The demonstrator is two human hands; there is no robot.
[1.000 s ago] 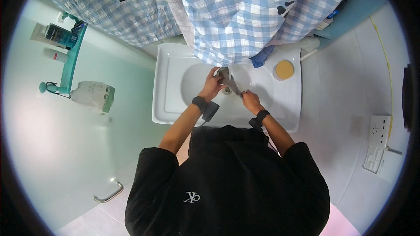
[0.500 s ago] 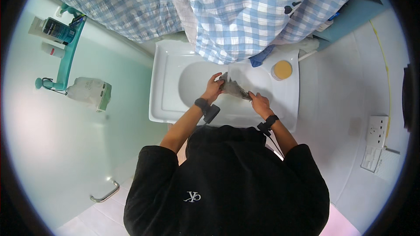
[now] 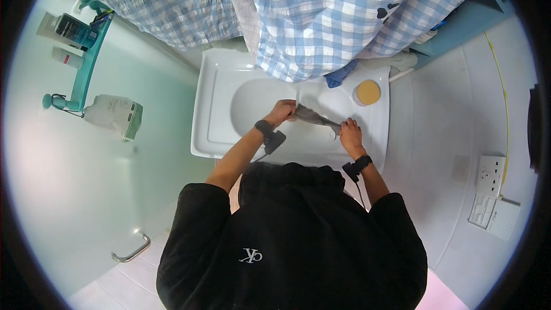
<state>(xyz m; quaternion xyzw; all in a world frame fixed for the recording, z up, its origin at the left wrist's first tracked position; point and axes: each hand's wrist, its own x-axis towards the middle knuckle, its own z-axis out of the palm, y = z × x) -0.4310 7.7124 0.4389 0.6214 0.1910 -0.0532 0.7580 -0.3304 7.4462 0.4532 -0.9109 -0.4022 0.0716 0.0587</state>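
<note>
A thin grey cloth (image 3: 317, 118), narrow and bunched lengthwise, is stretched between my two hands above the white washbasin (image 3: 216, 106). My left hand (image 3: 281, 113) is closed on its upper left end. At the lower right end my right hand (image 3: 350, 135) grips the other tip, its fingers curled in. The cloth slants down from left to right, over the front part of the basin. Whether it is a sock or a rag I cannot tell. Both wrists wear black straps with small boxes and cables.
A jar with a yellow lid (image 3: 368, 92) stands at the basin's right back, beside a dark blue cloth (image 3: 342, 74). Blue checked fabric (image 3: 321, 17) hangs over the back edge. On the left wall, a teal shelf (image 3: 90, 69) holds bottles, with a plastic pouch (image 3: 110, 113) hanging below.
The grey cloth has gone from a wider, spread shape to a narrow, drawn-out strip. My right hand has moved slightly right, widening the gap between my hands.
</note>
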